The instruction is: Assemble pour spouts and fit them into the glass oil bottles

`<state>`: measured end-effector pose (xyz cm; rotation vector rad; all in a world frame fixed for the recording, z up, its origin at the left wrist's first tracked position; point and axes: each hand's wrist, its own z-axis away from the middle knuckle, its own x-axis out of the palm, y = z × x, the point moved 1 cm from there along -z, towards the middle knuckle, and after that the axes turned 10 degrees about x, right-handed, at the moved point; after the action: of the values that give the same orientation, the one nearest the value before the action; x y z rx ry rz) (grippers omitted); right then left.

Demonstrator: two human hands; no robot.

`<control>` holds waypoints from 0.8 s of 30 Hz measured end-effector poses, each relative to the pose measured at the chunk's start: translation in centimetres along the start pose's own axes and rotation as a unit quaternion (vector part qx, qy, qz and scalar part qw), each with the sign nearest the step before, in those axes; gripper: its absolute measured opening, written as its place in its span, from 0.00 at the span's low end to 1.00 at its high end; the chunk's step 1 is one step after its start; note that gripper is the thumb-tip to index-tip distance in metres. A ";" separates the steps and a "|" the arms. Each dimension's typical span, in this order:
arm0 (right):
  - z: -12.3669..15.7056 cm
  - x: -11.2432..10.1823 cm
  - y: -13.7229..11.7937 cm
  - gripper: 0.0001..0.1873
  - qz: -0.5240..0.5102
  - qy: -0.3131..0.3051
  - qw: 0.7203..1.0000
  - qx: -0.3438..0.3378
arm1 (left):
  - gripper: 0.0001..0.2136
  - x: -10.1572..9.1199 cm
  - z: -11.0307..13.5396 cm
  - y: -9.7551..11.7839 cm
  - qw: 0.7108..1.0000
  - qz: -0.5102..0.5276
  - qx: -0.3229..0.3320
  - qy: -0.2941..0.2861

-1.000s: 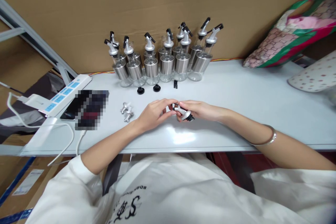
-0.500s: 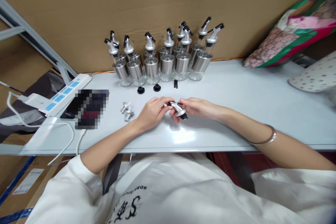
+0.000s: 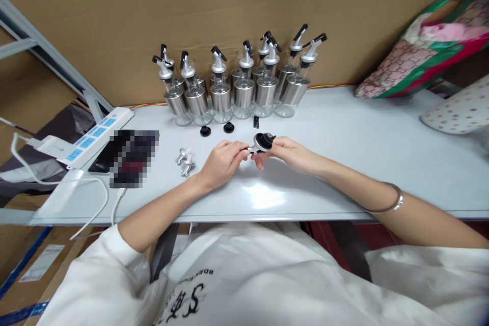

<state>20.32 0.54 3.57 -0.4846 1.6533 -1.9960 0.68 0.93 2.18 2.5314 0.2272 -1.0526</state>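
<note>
Since a moment ago I have turned the pourer cap [image 3: 262, 142] so that its black underside faces up. From the left lie the power strip [image 3: 93, 135] and two loose silver spouts [image 3: 185, 162]. My left hand [image 3: 223, 160] pinches the cap's spout with thumb and forefinger, and my right hand [image 3: 290, 153] grips its body just above the table [image 3: 362, 137]. My shirt [image 3: 244, 275] print begins "BDR"; the rest I cannot read.

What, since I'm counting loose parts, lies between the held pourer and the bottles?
Head view, beyond the pourer: two black stoppers and a small black piece.
</note>
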 end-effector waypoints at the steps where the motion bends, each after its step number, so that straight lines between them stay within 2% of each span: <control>1: 0.0 -0.1 0.0 0.24 -0.002 0.014 1.000 -0.007 | 0.20 0.0 0.0 0.0 1.000 0.002 -0.008 -0.002; 6: -0.3 -0.8 -0.1 0.30 -0.036 0.084 0.996 -0.001 | 0.22 0.2 0.0 0.0 0.999 0.023 -0.036 -0.027; 10: 0.0 -0.9 -0.4 0.28 -0.002 0.098 0.995 -0.033 | 0.21 0.4 0.1 0.1 0.993 0.077 -0.085 -0.030; 13: 0.5 -0.9 -0.6 0.26 0.099 0.124 0.983 -0.098 | 0.20 0.5 0.1 0.1 0.978 0.153 -0.139 -0.032; 17: 0.9 -0.9 -0.8 0.28 0.276 0.160 0.937 -0.142 | 0.21 0.6 0.1 0.1 0.958 0.220 -0.181 -0.036; 21: 0.9 -1.1 -0.8 0.26 0.332 0.161 0.918 -0.146 | 0.21 0.7 0.3 0.0 0.955 0.228 -0.184 -0.043; 24: 0.9 -1.1 -0.6 0.26 0.363 0.150 0.907 -0.150 | 0.22 0.6 0.3 0.0 0.955 0.229 -0.175 -0.069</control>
<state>21.57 0.55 4.41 0.3372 1.9523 -1.3054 0.95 0.78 1.53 2.0438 -0.1925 -0.9027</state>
